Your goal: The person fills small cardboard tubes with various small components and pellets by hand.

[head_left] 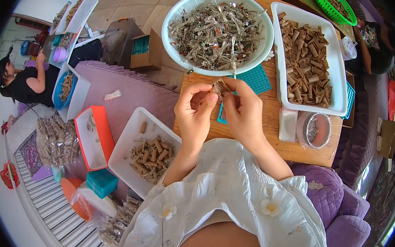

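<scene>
- Far left: a person in a black top (26, 84) sits by white trays on the floor; clear bags of brown bundles (57, 140) lie near them.
- Left of my lap: an orange-and-white tray (95, 138), then a white tray (126, 148) holding a few brown paper rolls.
- My left hand (194, 116) pinches narrow, thumb and forefinger closed on one small brown roll (219, 85); it sits between both hands, just under the bowl's rim.
- My right hand (244, 111) is closed on the same roll from the other side, fingertips meeting the left's.
- Above: white round bowl (181, 10) heaped with silvery twisted strips; right of it a long white tray (341, 95) full of rolls.
- Risk, my judgement: the roll is tiny and held by fingertips only; a slip drops it onto the teal grid mat (256, 79) or my lap.
- Risk: the bowl overhangs the table edge; a nudge from my knuckles could tip it.
- Surface: wooden table (256, 140); purple quilted cushions, tiled floor around.
</scene>
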Tool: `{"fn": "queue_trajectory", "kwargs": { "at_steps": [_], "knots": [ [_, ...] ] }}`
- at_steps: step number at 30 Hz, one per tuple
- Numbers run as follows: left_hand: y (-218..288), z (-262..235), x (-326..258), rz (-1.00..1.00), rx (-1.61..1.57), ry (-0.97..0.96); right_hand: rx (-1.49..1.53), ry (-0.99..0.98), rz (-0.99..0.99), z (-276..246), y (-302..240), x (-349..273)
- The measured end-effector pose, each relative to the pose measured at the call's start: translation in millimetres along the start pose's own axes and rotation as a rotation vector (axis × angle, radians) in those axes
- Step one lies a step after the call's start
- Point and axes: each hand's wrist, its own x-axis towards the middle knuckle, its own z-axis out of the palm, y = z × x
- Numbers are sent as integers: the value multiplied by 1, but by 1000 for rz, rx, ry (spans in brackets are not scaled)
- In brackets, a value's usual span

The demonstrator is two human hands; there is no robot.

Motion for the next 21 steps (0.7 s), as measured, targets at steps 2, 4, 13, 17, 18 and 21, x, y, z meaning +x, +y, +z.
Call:
{"fn": "queue_trajectory", "kwargs": {
  "at_steps": [2,4,13,17,18,21],
  "knots": [
    [-2,0,-4,0,9,35,37,31,-7,7,5,-7],
    [-1,1,-8,3,19,67,38,81,-25,11,7,-14],
    [8,3,-20,-3,53,89,25,223,-161,22,10,-32],
    [3,-3,-12,-17,50,-91,80,165,-20,19,13,-36],
    [3,-5,-11,-38,17,-178,80,90,6,19,16,-37],
    [1,-16,-12,-100,45,-353,84,23,14,19,18,-37]
  ]
}}
